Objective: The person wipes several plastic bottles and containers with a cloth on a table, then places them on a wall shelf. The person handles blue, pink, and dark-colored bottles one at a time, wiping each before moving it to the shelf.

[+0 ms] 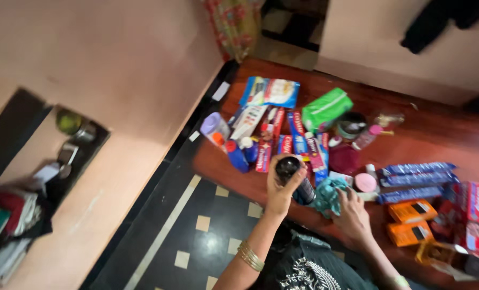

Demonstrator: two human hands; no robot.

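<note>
Dark spray can [296, 180] sits gripped upright in the left hand [280, 192], just left of a teal cloth [328, 196] bunched under the right hand's [352, 215] curled fingers, toiletries crowding the red floor [438, 134] beyond.

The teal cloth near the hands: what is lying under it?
The right hand presses on the teal cloth, which lies on the red floor beside the black can. Anything beneath the cloth is covered.

Dim warm indoor light; whole frame motion-blurred, perhaps worst at left edge; floor glare.
</note>
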